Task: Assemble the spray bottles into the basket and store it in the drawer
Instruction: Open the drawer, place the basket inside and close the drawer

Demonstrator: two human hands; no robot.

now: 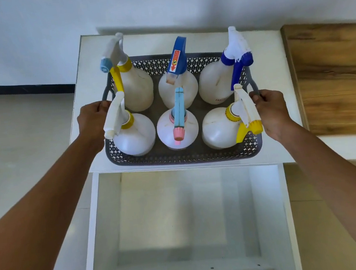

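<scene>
A dark grey perforated basket [183,156] stands on the white cabinet top [275,107] and holds several white spray bottles in two rows. The back row has heads in white and yellow [118,59], blue [177,58], and white and dark blue [237,51]. The front row has white [114,117], light blue and pink [179,115], and white and yellow [246,114] heads. My left hand [93,119] grips the basket's left handle. My right hand [272,109] grips the right handle. Below the cabinet top, the white drawer [188,217] is pulled out and open.
A wood-grain surface [333,79] adjoins the cabinet on the right. A white wall rises behind, with a dark baseboard at left. Light tiled floor [24,140] lies to the left of the cabinet.
</scene>
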